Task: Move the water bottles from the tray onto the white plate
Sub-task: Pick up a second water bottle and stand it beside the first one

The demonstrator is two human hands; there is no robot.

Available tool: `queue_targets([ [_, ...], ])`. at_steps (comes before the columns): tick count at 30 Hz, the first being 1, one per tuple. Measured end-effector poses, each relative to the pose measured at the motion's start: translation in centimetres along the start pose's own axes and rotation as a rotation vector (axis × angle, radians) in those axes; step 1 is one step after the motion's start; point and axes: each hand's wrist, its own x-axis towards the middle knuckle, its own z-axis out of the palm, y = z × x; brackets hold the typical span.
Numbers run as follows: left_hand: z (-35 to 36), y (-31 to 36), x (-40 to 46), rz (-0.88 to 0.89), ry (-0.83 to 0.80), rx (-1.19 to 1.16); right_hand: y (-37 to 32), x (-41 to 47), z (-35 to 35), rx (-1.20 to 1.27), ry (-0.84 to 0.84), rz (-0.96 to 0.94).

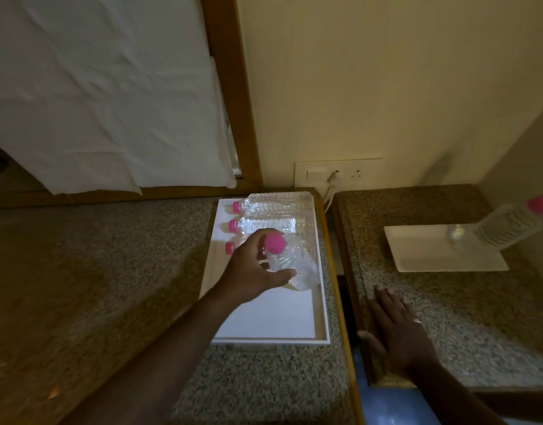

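A white tray (320,305) lies on the left granite counter. Three clear water bottles with pink caps lie on their sides at its far end: the far bottle (276,204), the middle bottle (264,225), and a near bottle of which mostly the pink cap (229,247) shows behind my hand. My left hand (251,271) grips another pink-capped bottle (294,265), lifted and tilted above the tray. On the right counter sits the white plate (423,250) with one blurred bottle (506,225) at its far right corner. My right hand (398,329) rests flat and open on the right counter.
A dark gap (343,283) with wooden edging separates the two granite counters. A wall socket (337,174) with a plugged cable sits behind them. A white cloth (95,87) hangs over a wood-framed panel at the back left.
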Motion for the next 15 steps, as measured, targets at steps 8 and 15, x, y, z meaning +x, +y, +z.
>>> queue_targets([
  [8,4.0,1.7,2.2,0.057,0.054,0.097,0.0,0.0,-0.4,0.05,-0.045,0.015],
  [15,6.7,7.9,4.6,0.151,0.116,0.162,0.9,-0.3,-1.0,0.085,-0.077,0.059],
])
